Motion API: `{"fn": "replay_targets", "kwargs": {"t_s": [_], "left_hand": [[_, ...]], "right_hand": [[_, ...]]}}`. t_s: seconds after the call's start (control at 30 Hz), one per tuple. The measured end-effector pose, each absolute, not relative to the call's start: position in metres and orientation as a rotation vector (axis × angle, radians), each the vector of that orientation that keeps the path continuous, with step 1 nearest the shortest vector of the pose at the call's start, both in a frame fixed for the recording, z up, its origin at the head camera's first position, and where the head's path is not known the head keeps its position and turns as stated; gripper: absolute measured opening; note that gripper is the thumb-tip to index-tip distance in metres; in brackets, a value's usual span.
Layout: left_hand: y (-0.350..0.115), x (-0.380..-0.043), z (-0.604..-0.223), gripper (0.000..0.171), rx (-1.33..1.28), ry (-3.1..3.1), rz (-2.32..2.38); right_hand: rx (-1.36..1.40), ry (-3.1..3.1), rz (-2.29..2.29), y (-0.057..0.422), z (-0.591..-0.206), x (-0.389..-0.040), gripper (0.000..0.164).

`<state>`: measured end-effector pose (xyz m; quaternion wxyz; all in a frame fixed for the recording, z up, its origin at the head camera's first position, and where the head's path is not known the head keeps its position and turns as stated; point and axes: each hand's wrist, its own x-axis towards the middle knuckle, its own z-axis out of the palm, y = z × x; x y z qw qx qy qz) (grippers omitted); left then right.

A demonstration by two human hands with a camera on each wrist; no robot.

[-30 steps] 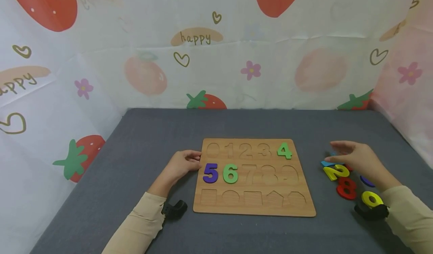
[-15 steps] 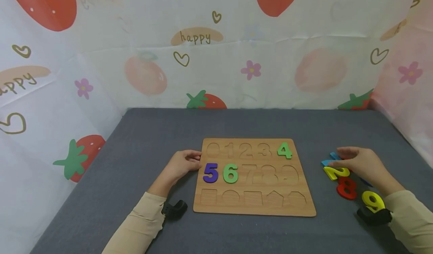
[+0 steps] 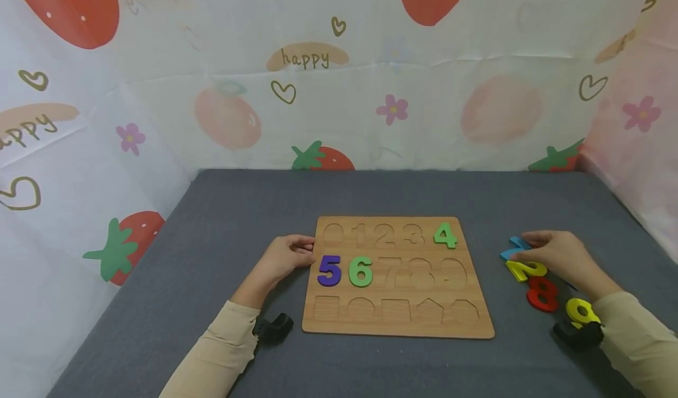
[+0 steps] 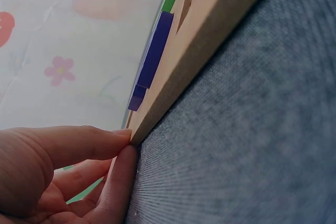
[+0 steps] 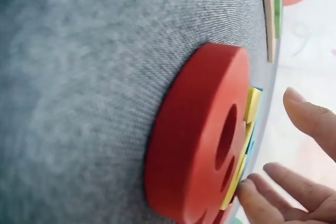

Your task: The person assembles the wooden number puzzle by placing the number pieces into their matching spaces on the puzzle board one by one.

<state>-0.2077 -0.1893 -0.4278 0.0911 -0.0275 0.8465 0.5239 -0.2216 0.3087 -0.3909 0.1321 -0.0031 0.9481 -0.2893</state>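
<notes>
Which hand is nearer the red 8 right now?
Right. The right hand is just beyond the red 8, by the blue piece; the left hand is across the wooden board, pinching its left edge.

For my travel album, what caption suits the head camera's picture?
Left hand holding a wooden board with green 4, purple 5, green 6; right hand at loose numbers.

place: staged tabletop booth; whether in a home, office or lab, can't tell
backdrop sheet (image 3: 339,115): white, lightly creased; strawberries (image 3: 63,12), hearts (image 3: 338,27), pink flowers (image 3: 392,110), "happy" (image 3: 305,60) printed on it
left sheet (image 3: 69,168): same sort of print
right sheet (image 3: 638,156): pinkish, flower print
table (image 3: 238,206): dark grey, fabric-covered, far edge meets backdrop sheet
wrist units (image 3: 273,329): black, one each side, look like recording gear
</notes>
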Motion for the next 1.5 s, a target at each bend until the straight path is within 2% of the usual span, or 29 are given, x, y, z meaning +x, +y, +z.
{"fn": "replay_targets", "kwargs": {"t_s": [0.53,1.03,1.5], "left_hand": [[-0.192,-0.208,-0.427,0.044,-0.076,2.514,1.566],[-0.192,-0.21,-0.428,0.044,-0.073,2.52,1.553],[-0.19,-0.209,-0.43,0.044,-0.069,2.518,1.56]], "right_hand": [[-0.142,2.828,-0.712,0.297,-0.392,-0.231,0.084],[-0.138,2.853,-0.687,0.282,-0.393,-0.236,0.077],[-0.276,2.826,-0.893,0.228,-0.383,-0.223,0.069]]}}
